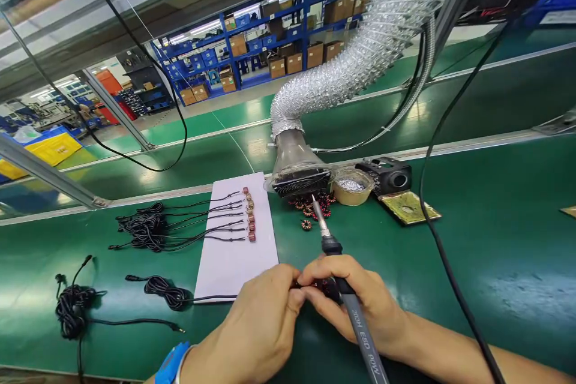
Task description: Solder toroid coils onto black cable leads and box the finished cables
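Note:
My right hand [360, 303] is closed round a grey soldering iron [333, 246] whose tip points away toward the fume hood. My left hand [258, 327] pinches a small dark part with red winding [320, 285] between both hands' fingertips; a thin black cable [211, 297] runs from it to the left. A white sheet [238, 258] lies just beyond my left hand, with several black cables [198, 222] ending in small copper coils [249, 216] laid across it. Loose copper ring coils [306, 225] lie under the hood.
A silver flexible duct with a fume hood [299, 177] hangs over the green belt [495, 240]. A tin of solder paste [353, 187], a black holder [389, 175] and a yellow sponge tray [408, 207] sit behind. Coiled black cables [74, 306] lie at left. A black cord [450, 264] crosses right.

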Demonstrator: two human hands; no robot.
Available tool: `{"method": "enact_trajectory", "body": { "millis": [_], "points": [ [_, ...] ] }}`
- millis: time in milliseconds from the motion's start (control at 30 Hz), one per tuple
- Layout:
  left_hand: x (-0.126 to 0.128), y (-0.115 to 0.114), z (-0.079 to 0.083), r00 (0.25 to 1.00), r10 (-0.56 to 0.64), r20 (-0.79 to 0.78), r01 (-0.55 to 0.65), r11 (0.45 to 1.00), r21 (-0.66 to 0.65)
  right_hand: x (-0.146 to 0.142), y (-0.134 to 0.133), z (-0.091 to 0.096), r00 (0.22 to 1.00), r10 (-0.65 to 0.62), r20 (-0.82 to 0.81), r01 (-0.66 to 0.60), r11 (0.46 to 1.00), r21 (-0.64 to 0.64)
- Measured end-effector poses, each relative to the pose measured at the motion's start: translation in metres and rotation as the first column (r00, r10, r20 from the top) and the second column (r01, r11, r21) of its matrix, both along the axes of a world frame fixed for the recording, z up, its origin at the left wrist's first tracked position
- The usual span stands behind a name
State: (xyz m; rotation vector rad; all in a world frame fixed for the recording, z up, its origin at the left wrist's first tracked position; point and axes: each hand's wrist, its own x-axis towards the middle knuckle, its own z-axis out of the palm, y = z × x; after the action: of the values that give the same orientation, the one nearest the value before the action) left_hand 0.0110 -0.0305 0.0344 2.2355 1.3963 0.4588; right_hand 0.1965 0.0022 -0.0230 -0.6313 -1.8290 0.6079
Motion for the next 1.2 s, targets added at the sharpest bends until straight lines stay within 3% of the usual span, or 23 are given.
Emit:
{"method": "enact_trajectory", "body": {
  "millis": [100,267,400,633,800,1067,1200],
  "points": [
    [0.017,0.021,-0.005,0.997,0.028,0.076,-0.014,0.984,-0.176,0.009,0.008,-0.001,0.998,-0.054,-0.018,0.054,0.999,0.001],
    [0.022,0.047,-0.025,0.983,0.083,0.164,-0.038,0.966,-0.257,0.017,0.019,-0.015,0.993,-0.07,-0.091,0.048,0.974,-0.221],
    [0.022,0.05,-0.04,0.974,0.085,0.209,-0.02,0.956,-0.293,0.014,0.021,-0.026,0.995,-0.052,-0.084,0.023,0.946,-0.322],
    [0.014,0.043,-0.048,0.955,0.019,0.295,0.068,0.957,-0.282,0.012,0.021,-0.028,0.995,-0.055,-0.085,0.023,0.94,-0.341],
    [0.015,0.041,-0.052,0.957,0.033,0.287,0.048,0.962,-0.269,0.012,0.018,-0.027,0.996,-0.031,-0.083,0.002,0.946,-0.325],
    [0.017,0.035,-0.053,0.98,0.029,0.195,0.019,0.97,-0.241,0.009,0.014,-0.024,0.996,-0.047,-0.077,0.018,0.939,-0.345],
    [0.019,0.032,-0.05,0.999,0.012,0.04,-0.006,0.989,-0.15,0.01,0.013,-0.019,0.999,-0.041,0.003,0.04,0.938,-0.345]
  ]
}}
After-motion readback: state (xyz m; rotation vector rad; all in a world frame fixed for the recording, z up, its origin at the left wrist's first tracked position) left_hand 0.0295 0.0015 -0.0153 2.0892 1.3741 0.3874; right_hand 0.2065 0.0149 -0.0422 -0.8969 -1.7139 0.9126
